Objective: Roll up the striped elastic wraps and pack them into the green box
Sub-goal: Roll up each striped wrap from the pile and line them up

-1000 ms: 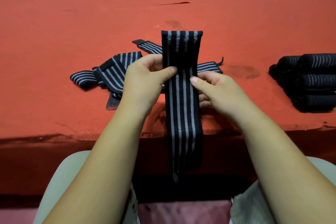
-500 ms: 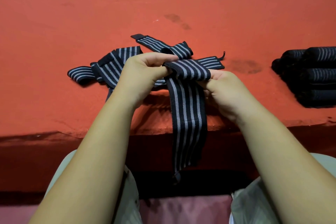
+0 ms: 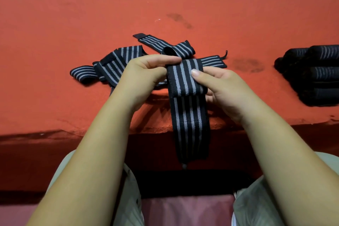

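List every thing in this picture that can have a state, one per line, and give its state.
Held wrap: top end folded over, barely rolled, tail hanging past the table edge.
Left hand: pinches the fold's left edge.
Right hand: grips the fold, thumb on top.
Loose wraps: unrolled, heaped on the table.
Rolled wraps: rolled, stacked at right.

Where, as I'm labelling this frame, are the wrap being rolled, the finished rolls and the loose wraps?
wrap being rolled (image 3: pixel 183 82): head view, folded-over top flap.
finished rolls (image 3: pixel 322 72): head view, middle roll of stack.
loose wraps (image 3: pixel 117 62): head view, wide striped band.
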Motion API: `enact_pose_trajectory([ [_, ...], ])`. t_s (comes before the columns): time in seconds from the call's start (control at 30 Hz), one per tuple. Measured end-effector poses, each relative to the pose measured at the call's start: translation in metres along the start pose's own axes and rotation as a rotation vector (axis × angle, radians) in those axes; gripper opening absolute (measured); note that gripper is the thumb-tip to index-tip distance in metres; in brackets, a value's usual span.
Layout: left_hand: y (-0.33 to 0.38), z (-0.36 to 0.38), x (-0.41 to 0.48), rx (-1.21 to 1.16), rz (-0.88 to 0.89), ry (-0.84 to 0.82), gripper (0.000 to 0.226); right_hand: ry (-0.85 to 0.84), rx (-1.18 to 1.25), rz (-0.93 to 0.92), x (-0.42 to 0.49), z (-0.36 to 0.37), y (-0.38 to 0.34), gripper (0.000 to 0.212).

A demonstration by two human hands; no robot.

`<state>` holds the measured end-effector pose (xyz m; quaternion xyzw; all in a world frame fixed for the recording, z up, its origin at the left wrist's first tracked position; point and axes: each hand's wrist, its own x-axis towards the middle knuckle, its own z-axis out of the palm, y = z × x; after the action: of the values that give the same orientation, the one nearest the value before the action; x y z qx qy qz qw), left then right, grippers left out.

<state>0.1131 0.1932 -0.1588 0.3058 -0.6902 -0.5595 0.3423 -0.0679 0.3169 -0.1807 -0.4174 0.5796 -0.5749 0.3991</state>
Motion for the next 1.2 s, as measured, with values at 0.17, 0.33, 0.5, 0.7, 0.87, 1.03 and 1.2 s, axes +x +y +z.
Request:
enact_pose_trajectory([
  [0.17,-0.003,0.006,0.000,-0.175,-0.035,0.075,0.021,0.063,-0.004,-0.068,0.000,0.002,0.003,0.025],
  [0.33,-0.003,0.019,-0.013,-0.107,-0.039,0.170,0.017,0.148,-0.085,-0.145,0.003,0.004,0.007,0.029],
  [0.5,-0.002,0.027,-0.022,-0.057,0.013,0.083,0.027,0.124,-0.272,-0.172,0.007,0.004,0.008,0.029],
  [0.7,-0.011,0.027,-0.024,0.033,0.107,0.030,0.033,0.083,-0.346,-0.132,0.022,0.000,0.021,0.086],
  [0.87,-0.015,0.024,-0.020,-0.004,0.102,-0.009,0.040,0.115,-0.274,-0.163,0.015,0.005,0.015,0.094],
  [1.03,-0.014,0.020,-0.021,0.055,0.114,-0.048,0.043,0.070,-0.241,-0.181,0.008,0.009,0.010,0.096],
  [1.2,-0.008,0.023,-0.024,0.052,0.145,-0.099,0.045,0.032,-0.233,-0.193,0.002,0.006,0.004,0.087],
])
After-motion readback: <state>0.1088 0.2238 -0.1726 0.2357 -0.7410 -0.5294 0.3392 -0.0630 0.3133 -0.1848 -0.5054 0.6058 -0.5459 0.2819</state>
